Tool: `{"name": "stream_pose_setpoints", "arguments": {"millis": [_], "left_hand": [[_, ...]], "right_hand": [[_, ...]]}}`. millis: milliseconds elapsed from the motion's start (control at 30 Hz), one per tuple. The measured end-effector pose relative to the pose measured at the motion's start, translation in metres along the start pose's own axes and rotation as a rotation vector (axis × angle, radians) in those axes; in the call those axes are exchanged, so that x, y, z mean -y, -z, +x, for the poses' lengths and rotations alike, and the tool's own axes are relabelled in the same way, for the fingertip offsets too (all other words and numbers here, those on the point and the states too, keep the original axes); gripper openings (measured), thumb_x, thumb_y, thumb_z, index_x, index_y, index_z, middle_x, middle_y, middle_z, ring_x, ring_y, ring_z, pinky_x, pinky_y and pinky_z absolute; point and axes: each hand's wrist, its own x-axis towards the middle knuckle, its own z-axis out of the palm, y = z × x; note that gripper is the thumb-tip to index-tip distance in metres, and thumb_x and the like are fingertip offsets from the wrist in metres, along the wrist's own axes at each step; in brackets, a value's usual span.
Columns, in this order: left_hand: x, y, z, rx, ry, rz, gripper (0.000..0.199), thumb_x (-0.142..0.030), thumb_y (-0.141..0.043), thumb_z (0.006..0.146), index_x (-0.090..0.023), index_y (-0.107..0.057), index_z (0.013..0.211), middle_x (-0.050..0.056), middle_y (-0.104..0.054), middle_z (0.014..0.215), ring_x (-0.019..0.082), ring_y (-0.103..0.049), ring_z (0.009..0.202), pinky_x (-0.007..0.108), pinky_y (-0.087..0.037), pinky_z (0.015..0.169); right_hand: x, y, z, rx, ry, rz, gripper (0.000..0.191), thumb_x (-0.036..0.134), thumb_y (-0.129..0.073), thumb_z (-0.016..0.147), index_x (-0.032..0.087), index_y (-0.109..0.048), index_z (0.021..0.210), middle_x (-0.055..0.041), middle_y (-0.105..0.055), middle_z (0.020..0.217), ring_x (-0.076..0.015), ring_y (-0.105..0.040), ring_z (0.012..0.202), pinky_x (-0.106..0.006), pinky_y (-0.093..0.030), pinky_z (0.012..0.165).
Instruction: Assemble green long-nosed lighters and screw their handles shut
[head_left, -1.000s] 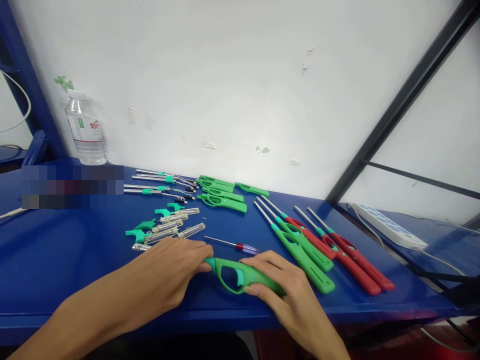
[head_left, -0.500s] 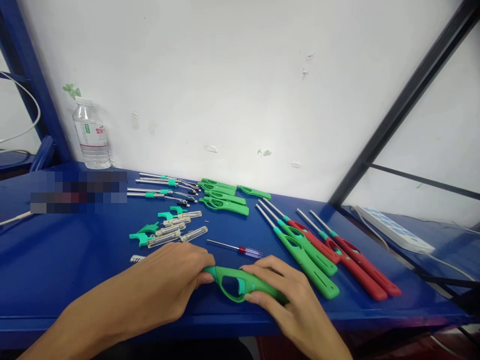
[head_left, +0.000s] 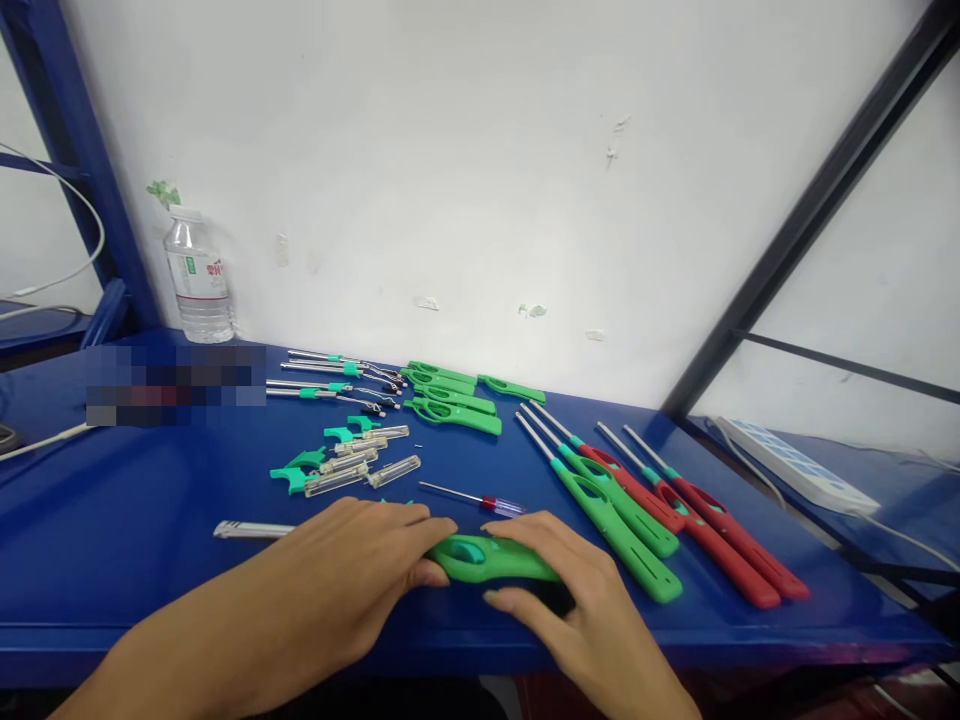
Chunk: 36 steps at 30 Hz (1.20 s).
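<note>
Near the front edge of the table, both hands are at a green long-reach lighter point(head_left: 499, 560) lying sideways. My left hand point(head_left: 375, 560) pinches it between thumb and fingers at the front of the handle, by the teal trigger. Its metal tube point(head_left: 251, 530) sticks out to the left beyond that hand. Curled over the handle's rear is my right hand point(head_left: 581, 590), fingers on the top side and thumb below. A screwdriver point(head_left: 480, 500) with a clear purple-red handle lies just behind the hands. Parts of the lighter are covered by my fingers.
Assembled green and red lighters point(head_left: 705, 530) lie to the right. Green handle shells point(head_left: 454, 415) are at the back. Metal tubes with wires point(head_left: 330, 387), clear fuel tanks point(head_left: 341, 478) and teal triggers point(head_left: 289, 478) sit left of centre. A water bottle point(head_left: 199, 290) stands by the wall.
The lighter has been turned about its length, so its trigger opening looks narrower. More of its metal tube shows left of my left hand. The view has shifted slightly.
</note>
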Motion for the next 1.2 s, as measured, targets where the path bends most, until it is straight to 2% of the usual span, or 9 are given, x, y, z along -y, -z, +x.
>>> {"name": "stream_pose_setpoints", "arguments": {"millis": [100,233,400,533,733,800,900,1067,1200], "left_hand": [[0.002,-0.001,0.003,0.001,0.017,-0.005,0.032,-0.024,-0.055,0.114,-0.032,-0.074,0.139,0.007,-0.083,0.129,0.026,-0.080,0.113,0.035,-0.058,0.100],[-0.003,-0.003,0.008,0.022,0.031,0.017,0.030,-0.022,-0.053,0.113,-0.028,-0.077,0.128,0.009,-0.083,0.120,0.026,-0.079,0.106,0.036,-0.058,0.100],[-0.022,0.014,0.011,0.007,0.047,0.032,0.030,-0.024,-0.046,0.117,-0.029,-0.076,0.117,0.005,-0.081,0.115,0.025,-0.077,0.103,0.038,-0.055,0.094],[-0.033,0.017,0.013,-0.043,-0.006,0.133,0.032,-0.020,-0.043,0.118,-0.029,-0.072,0.127,0.004,-0.080,0.127,0.029,-0.075,0.112,0.047,-0.051,0.104],[-0.023,0.006,0.016,0.070,0.055,0.111,0.041,0.003,-0.050,0.100,-0.027,-0.074,0.114,0.003,-0.080,0.117,0.029,-0.074,0.107,0.043,-0.054,0.092],[-0.014,0.001,0.016,0.093,0.085,0.095,0.043,0.003,-0.051,0.100,-0.029,-0.074,0.117,0.003,-0.078,0.122,0.028,-0.074,0.107,0.041,-0.055,0.090],[-0.006,-0.002,0.017,0.088,0.079,0.118,0.037,-0.011,-0.054,0.109,-0.031,-0.070,0.137,0.006,-0.078,0.131,0.030,-0.075,0.113,0.041,-0.055,0.087],[-0.014,0.011,0.026,0.103,0.185,0.216,0.031,-0.021,-0.049,0.114,-0.026,-0.077,0.127,0.011,-0.078,0.124,0.033,-0.078,0.104,0.042,-0.057,0.078],[-0.012,0.026,0.028,0.143,0.265,0.288,0.050,-0.001,-0.045,0.103,-0.026,-0.078,0.131,0.012,-0.078,0.126,0.032,-0.079,0.105,0.040,-0.058,0.080]], "right_hand": [[-0.002,0.000,0.001,-0.012,0.043,0.039,0.024,0.025,-0.076,0.108,0.034,-0.081,0.129,0.0010,-0.084,0.120,-0.0201,-0.081,0.110,-0.025,-0.061,0.103],[-0.003,0.001,0.001,0.010,0.046,0.053,0.020,0.028,-0.076,0.109,0.032,-0.084,0.127,0.0013,-0.087,0.118,-0.0206,-0.081,0.109,-0.025,-0.060,0.103],[0.001,0.001,0.000,0.025,0.033,0.006,0.018,0.031,-0.076,0.109,0.031,-0.085,0.125,0.0014,-0.086,0.110,-0.0215,-0.078,0.100,-0.028,-0.060,0.095],[0.006,0.001,0.001,0.071,0.044,-0.038,0.019,0.033,-0.072,0.111,0.033,-0.085,0.126,0.0006,-0.083,0.104,-0.0220,-0.073,0.095,-0.031,-0.058,0.090],[0.005,-0.001,0.001,0.043,-0.019,-0.091,0.019,0.032,-0.075,0.109,0.034,-0.084,0.126,-0.0006,-0.079,0.109,-0.0240,-0.073,0.105,-0.034,-0.057,0.096],[0.004,-0.002,0.001,0.020,-0.019,-0.098,0.018,0.031,-0.073,0.110,0.035,-0.083,0.126,-0.0001,-0.079,0.113,-0.0241,-0.073,0.108,-0.035,-0.056,0.100],[0.002,-0.002,0.001,0.004,0.003,-0.100,0.021,0.027,-0.065,0.114,0.035,-0.080,0.126,0.0007,-0.080,0.116,-0.0227,-0.075,0.110,-0.037,-0.052,0.108],[0.003,-0.003,0.001,-0.034,0.015,-0.136,0.022,0.025,-0.063,0.115,0.034,-0.080,0.125,-0.0016,-0.080,0.118,-0.0237,-0.074,0.112,-0.037,-0.054,0.104],[0.002,-0.004,0.001,-0.085,0.013,-0.151,0.021,0.028,-0.062,0.115,0.034,-0.082,0.120,-0.0022,-0.079,0.117,-0.0240,-0.073,0.112,-0.036,-0.057,0.100]]}}
